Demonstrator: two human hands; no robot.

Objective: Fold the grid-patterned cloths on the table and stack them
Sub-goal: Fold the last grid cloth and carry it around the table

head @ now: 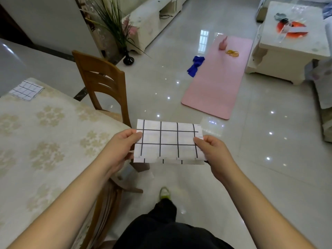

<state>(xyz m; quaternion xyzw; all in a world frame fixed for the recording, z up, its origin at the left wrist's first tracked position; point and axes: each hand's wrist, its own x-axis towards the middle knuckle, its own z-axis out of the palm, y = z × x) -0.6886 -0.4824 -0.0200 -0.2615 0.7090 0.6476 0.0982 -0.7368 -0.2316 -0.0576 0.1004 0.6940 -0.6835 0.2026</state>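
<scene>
A white cloth with a black grid [168,142], folded into a rectangle, hangs in the air over the floor, right of the table. My left hand [120,150] pinches its left edge and my right hand [213,151] pinches its right edge, thumbs on top. A second grid-patterned cloth [27,90], folded small, lies flat at the far left corner of the table [41,141], well away from both hands.
A wooden chair [104,83] stands at the table's right side, another chair seat lies below my left arm. On the floor lie a pink mat [219,76], a blue cloth [195,65] and a black vase with a plant [128,59]. A white coffee table [291,44] stands at the right.
</scene>
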